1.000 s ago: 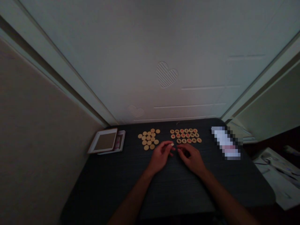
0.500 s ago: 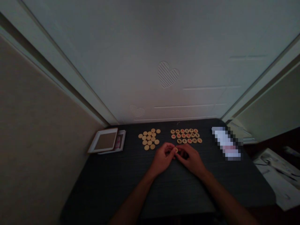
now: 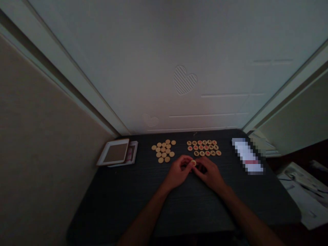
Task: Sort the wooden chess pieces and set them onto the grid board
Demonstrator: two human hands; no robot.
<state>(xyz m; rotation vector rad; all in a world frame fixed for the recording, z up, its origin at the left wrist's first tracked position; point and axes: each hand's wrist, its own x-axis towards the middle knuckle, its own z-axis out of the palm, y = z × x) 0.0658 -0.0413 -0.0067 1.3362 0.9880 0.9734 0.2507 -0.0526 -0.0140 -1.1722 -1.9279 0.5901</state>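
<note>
Dark counter (image 3: 110, 201), pale door (image 3: 128, 85) behind it: what's going on there?

A round wooden xiangqi piece (image 3: 193, 163) is being held just in front of the marked rows, between the left hand (image 3: 178, 172) and right hand (image 3: 208, 174).

Who's gripping it?

The left hand's fingers (image 3: 188, 160) are pinching it, while the right hand's fingers (image 3: 200, 164) are curling in beside it. I can't tell whether they're touching.

Why the pinch?

It's a small flat disc, so the fingertips are needing to work closely. Red- and black-marked pieces (image 3: 203, 148) are sitting in rows nearby, with a plain-faced cluster (image 3: 163, 151) lying to their left.
</note>
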